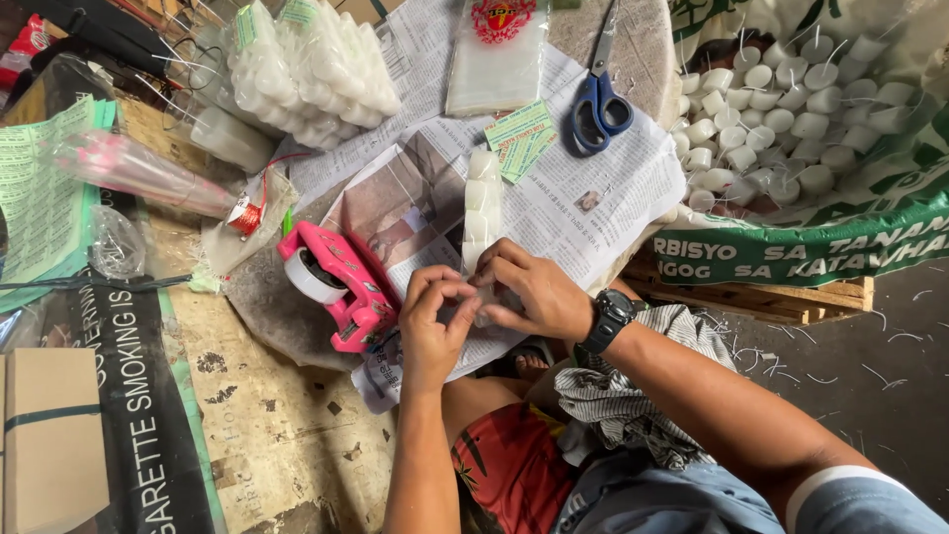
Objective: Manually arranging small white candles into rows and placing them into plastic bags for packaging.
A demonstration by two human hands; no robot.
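A clear narrow packet of white candles (pixel 482 203) lies mid-frame; bigger clear bags of them (pixel 306 69) sit upper left. Green paper labels (pixel 521 138) lie beside, an empty printed bag (pixel 494 54) above, perhaps plastic. A brown carton (pixel 49 435) fills the lower left.

My head camera is looking steeply down, close over my hands (pixel 494 302) and lap, taking in the newspaper (pixel 593 198) and floor (pixel 890 346) around.

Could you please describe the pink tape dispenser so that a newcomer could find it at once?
Start at the newspaper spread over the round table. At its near left edge, just left of the left hand, lies the tape dispenser. It is the only bright pink thing there, with a white tape roll inside.
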